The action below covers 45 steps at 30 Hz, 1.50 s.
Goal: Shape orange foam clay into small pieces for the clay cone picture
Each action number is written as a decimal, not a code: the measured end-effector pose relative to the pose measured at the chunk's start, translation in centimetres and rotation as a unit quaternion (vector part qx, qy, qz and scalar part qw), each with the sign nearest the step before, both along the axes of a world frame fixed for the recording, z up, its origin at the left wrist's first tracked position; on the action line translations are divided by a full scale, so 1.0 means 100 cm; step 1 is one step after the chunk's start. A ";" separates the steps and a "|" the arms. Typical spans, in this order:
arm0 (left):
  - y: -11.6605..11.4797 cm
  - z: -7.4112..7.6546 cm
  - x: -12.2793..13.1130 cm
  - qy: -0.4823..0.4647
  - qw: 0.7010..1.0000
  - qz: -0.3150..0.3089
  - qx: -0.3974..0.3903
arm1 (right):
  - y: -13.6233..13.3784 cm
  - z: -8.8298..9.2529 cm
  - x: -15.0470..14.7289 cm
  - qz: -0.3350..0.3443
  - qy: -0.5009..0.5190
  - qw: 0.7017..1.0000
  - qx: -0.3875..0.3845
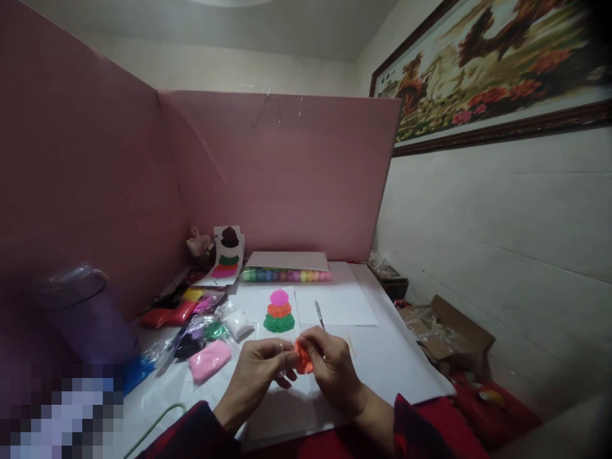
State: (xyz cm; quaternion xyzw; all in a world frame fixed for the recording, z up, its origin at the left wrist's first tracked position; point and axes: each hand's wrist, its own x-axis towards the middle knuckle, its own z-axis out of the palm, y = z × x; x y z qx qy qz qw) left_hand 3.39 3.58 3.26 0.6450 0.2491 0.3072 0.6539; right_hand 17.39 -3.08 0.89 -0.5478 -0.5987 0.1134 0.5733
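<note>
Right grip [332, 363] closed, thumb pressed against curled fingers, and an orange lump [305, 358] is held there, on the near right side of the three-tier picture [279, 310]. At the lump's left edge, the left grip [261, 360] is seen with thumb and fingers drawn close, clear film showing beside them; whether anything is firmly pinched there cannot be told.

On the white-covered bench [382, 357], a green cord [157, 419] is spotted well to the near left of the picture. Closer to it, a pink packet [209, 361] is laid, also on the near left, and a white packet [238, 324] is set just left of it. Pink, orange and green are stacked from top to base in the picture itself. Just to its right, a slim metal tool [319, 313] is shown, its lower end hidden by the hand. Red packets [179, 313] are heaped farther left; a cardboard box [461, 325] is placed well to the right. Beyond the picture, a multicoloured row [287, 276] is lined up, and behind everything a pink panel [282, 172] is stood.
</note>
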 end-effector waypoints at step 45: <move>-0.005 -0.019 0.005 -0.036 0.997 0.055 -0.033 | -0.001 -0.016 -0.007 -0.033 0.149 0.983 -0.106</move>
